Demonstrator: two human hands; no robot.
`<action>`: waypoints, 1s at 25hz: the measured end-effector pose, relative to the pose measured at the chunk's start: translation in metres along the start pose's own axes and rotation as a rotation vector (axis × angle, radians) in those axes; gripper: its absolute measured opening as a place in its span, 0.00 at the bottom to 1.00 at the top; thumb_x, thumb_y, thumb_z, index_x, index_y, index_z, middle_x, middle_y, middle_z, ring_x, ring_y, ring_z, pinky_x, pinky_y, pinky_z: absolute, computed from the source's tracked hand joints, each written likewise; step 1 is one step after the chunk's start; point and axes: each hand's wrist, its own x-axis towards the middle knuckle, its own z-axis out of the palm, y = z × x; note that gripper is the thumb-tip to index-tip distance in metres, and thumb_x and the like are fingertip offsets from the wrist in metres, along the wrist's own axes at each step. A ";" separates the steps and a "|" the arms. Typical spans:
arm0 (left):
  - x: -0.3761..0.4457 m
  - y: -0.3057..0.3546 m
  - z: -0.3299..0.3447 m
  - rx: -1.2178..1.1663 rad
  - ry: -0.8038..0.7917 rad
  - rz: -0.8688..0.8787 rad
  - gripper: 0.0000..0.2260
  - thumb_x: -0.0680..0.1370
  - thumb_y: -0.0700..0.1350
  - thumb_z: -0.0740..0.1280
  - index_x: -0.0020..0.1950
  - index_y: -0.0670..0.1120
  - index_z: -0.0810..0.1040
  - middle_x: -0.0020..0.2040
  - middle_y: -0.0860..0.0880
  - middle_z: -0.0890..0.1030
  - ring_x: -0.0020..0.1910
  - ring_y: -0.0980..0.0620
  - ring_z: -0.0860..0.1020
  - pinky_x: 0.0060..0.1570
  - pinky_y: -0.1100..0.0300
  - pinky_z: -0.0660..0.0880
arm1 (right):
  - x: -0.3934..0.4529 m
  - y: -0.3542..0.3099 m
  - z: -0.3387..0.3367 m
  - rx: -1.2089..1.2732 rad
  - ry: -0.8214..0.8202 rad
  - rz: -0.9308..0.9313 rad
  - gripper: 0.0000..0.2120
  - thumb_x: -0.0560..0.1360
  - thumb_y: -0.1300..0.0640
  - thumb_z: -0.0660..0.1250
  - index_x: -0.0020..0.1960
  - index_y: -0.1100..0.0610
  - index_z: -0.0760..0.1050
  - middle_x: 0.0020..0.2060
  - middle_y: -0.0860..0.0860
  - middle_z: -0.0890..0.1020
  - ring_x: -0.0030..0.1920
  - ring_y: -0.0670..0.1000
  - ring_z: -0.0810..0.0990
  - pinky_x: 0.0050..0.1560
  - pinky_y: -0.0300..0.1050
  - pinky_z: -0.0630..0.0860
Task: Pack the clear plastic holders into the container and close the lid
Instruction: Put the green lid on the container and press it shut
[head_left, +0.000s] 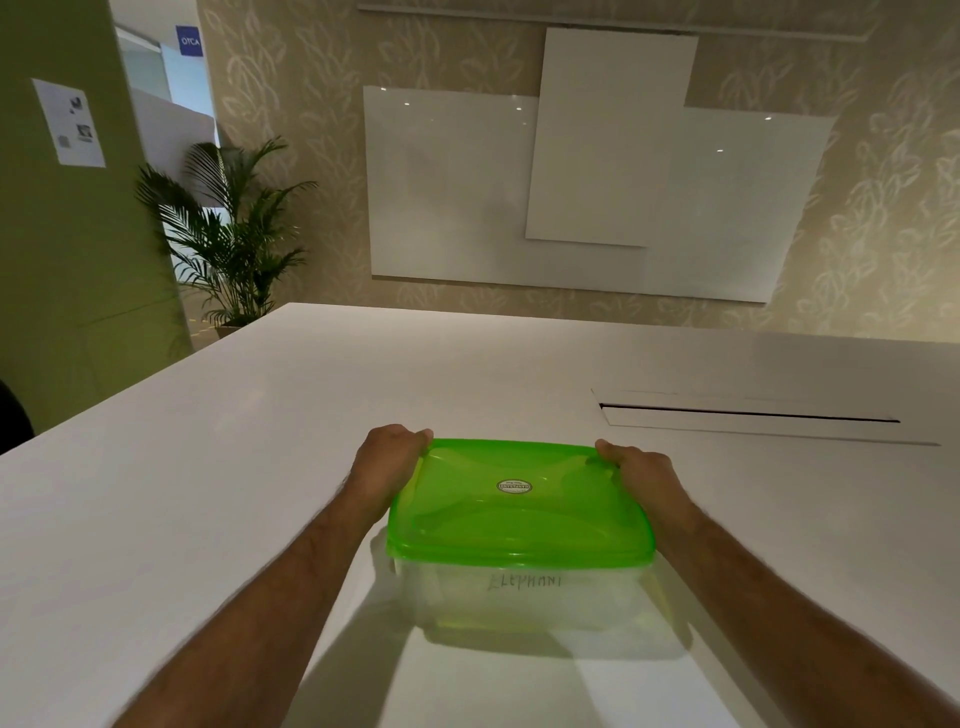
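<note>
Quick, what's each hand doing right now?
Left hand: fingers curled over the far left corner of the green lid, gripping it.
Right hand: fingers curled over the lid's far right corner, gripping it.

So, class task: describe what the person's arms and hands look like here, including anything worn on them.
Both forearms are bare: no sleeves, gloves, watch or bracelet show. The left hand and the right hand carry no rings that can be seen. Some hair shows on the forearms.

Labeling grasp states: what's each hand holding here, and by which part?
Both grip the green lid on the clear container: left hand at its far left corner, right hand at its far right corner, fingers curled over the edge.
</note>
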 end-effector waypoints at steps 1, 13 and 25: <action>0.000 -0.001 0.000 -0.026 0.009 -0.023 0.16 0.78 0.49 0.67 0.34 0.43 0.72 0.36 0.46 0.74 0.40 0.44 0.73 0.43 0.54 0.69 | -0.001 0.000 0.000 -0.006 0.005 0.007 0.15 0.71 0.52 0.74 0.49 0.64 0.80 0.44 0.60 0.83 0.41 0.58 0.82 0.45 0.49 0.80; -0.036 -0.016 -0.022 -0.211 -0.113 -0.150 0.14 0.74 0.55 0.71 0.45 0.45 0.76 0.36 0.46 0.78 0.29 0.47 0.77 0.25 0.62 0.75 | -0.044 0.001 -0.020 -0.152 -0.067 0.060 0.25 0.67 0.37 0.72 0.49 0.59 0.81 0.39 0.55 0.84 0.37 0.56 0.82 0.41 0.48 0.80; -0.065 -0.002 -0.072 0.092 -0.635 -0.149 0.21 0.69 0.53 0.76 0.57 0.45 0.80 0.39 0.44 0.79 0.31 0.48 0.82 0.30 0.61 0.77 | -0.086 -0.018 -0.067 -0.357 -0.538 0.201 0.24 0.69 0.48 0.71 0.58 0.63 0.77 0.30 0.59 0.80 0.21 0.49 0.71 0.19 0.36 0.66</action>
